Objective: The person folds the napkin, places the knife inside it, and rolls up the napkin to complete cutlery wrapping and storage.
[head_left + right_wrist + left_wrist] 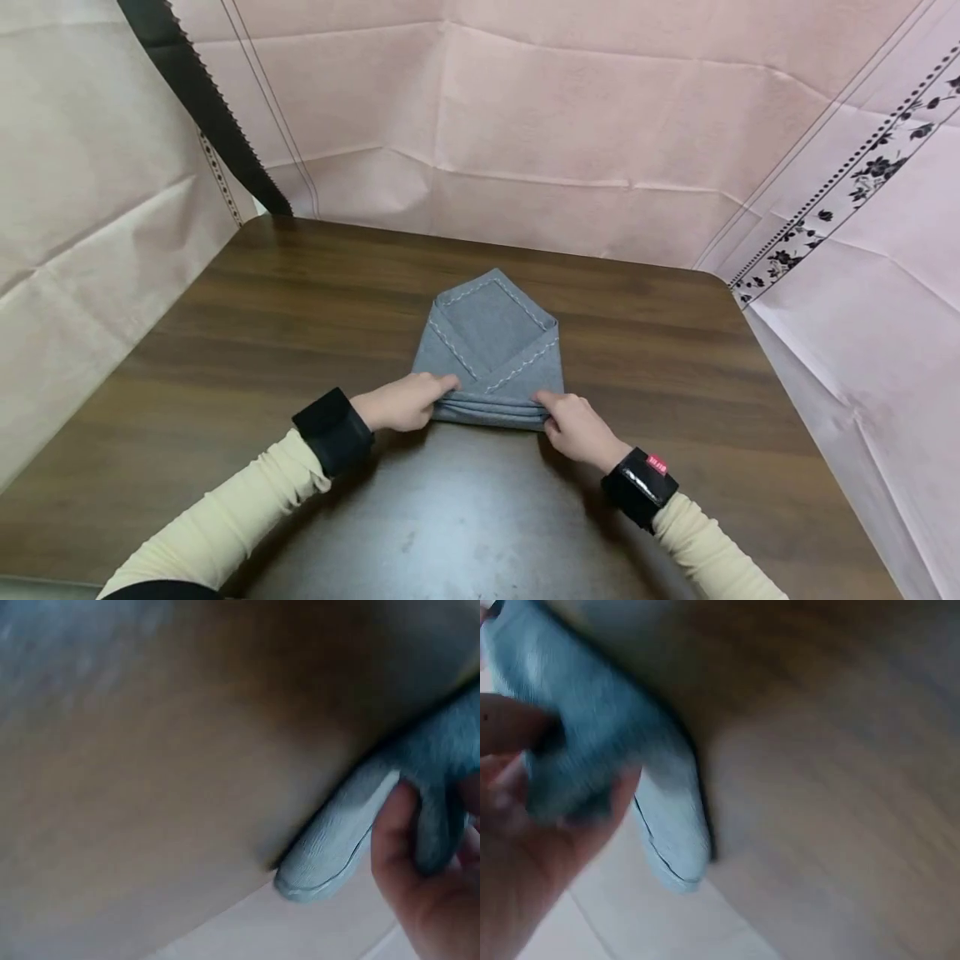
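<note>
A grey-blue stitched cloth lies folded on the wooden table, its far end coming to a point and its near edge gathered in layered folds. At the left end of those folds, my left hand pinches the fabric between thumb and fingers. My right hand grips the opposite end in the same way. In the left wrist view, a bunched piece of cloth sits between the thumb and fingers. The right wrist view shows the fingers around a fold, with a flatter part of the cloth beyond them.
The brown wooden table has rounded far corners. Pale pink sheeting hangs behind it and along both sides. A black jagged-edged strip runs down to the far left corner. Black bands wrap both wrists.
</note>
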Available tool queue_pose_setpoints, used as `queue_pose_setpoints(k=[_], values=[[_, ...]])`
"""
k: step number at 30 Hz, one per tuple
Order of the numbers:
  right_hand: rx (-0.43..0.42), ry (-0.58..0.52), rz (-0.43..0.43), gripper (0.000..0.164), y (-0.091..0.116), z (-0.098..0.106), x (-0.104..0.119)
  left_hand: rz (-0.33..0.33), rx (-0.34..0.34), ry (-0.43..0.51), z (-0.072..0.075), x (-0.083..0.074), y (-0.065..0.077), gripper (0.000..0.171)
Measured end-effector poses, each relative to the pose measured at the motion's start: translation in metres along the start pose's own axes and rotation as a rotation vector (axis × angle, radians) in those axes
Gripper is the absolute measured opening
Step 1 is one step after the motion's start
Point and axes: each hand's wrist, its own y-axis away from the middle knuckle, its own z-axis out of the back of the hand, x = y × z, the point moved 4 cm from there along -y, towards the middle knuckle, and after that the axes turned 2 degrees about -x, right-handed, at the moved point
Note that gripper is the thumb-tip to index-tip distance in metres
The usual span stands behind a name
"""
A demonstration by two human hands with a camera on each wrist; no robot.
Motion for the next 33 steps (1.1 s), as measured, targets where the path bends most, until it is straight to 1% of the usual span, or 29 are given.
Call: queue_pose_setpoints(k=[1,3,5,7,9,12,14,16,17,18,19,20,21,23,24,25,26,27,30,32,33], values=[[0.022,-0.048,-0.027,0.032,0.000,0.002,-0.003,0.008,0.018,0.068,0.002,0.004,0.000,0.037],[0.061,-0.126,-0.079,0.033,0.000,0.005,-0.009,0.018,0.032,0.159,0.004,0.013,-0.002,0.036],[0.080,-0.159,-0.112,0.031,-0.002,0.007,-0.014,0.035,0.018,0.188,0.007,0.021,-0.002,0.029],[0.076,-0.160,-0.137,0.027,-0.003,0.008,-0.018,0.060,-0.004,0.184,0.010,0.028,-0.002,0.021],[0.055,-0.130,-0.175,0.020,-0.004,0.009,-0.021,0.111,-0.020,0.150,0.011,0.032,-0.001,0.014],[0.013,-0.048,-0.250,0.012,-0.004,0.009,-0.022,0.187,-0.045,0.036,0.012,0.031,-0.002,0.010],[-0.023,0.050,-0.289,0.009,-0.005,0.010,-0.019,0.233,-0.068,-0.067,0.012,0.027,-0.003,0.010],[-0.071,0.170,-0.288,0.012,-0.005,0.009,-0.015,0.246,-0.101,-0.190,0.013,0.021,-0.003,0.014],[-0.099,0.229,-0.274,0.014,-0.005,0.009,-0.012,0.229,-0.122,-0.253,0.013,0.017,-0.003,0.016],[-0.128,0.287,-0.248,0.015,-0.005,0.009,-0.009,0.198,-0.148,-0.312,0.014,0.013,-0.003,0.016],[-0.154,0.335,-0.213,0.015,-0.005,0.008,-0.006,0.160,-0.172,-0.368,0.014,0.009,-0.003,0.016],[-0.172,0.372,-0.175,0.015,-0.006,0.007,-0.004,0.105,-0.198,-0.415,0.013,0.004,-0.003,0.016],[-0.183,0.396,-0.134,0.015,-0.006,0.005,-0.002,0.043,-0.220,-0.446,0.013,-0.002,-0.002,0.016],[-0.185,0.411,-0.063,0.018,-0.008,0.002,0.001,-0.085,-0.242,-0.490,0.011,-0.013,0.000,0.018],[-0.178,0.415,-0.035,0.019,-0.008,0.000,0.002,-0.133,-0.241,-0.505,0.009,-0.017,0.001,0.019],[-0.171,0.415,-0.013,0.021,-0.009,-0.001,0.003,-0.168,-0.236,-0.514,0.008,-0.021,0.002,0.019],[-0.164,0.418,0.002,0.022,-0.010,-0.002,0.003,-0.186,-0.226,-0.519,0.006,-0.023,0.004,0.018],[-0.158,0.417,0.015,0.022,-0.010,-0.003,0.003,-0.190,-0.215,-0.526,0.004,-0.024,0.005,0.017],[-0.144,0.433,0.043,0.021,-0.009,-0.004,0.002,-0.163,-0.192,-0.541,0.000,-0.023,0.009,0.012],[-0.131,0.447,0.082,0.019,-0.007,-0.005,0.002,-0.151,-0.183,-0.560,-0.002,-0.022,0.013,0.014],[-0.123,0.453,0.107,0.017,-0.005,-0.005,0.003,-0.149,-0.183,-0.584,-0.003,-0.022,0.015,0.016]])
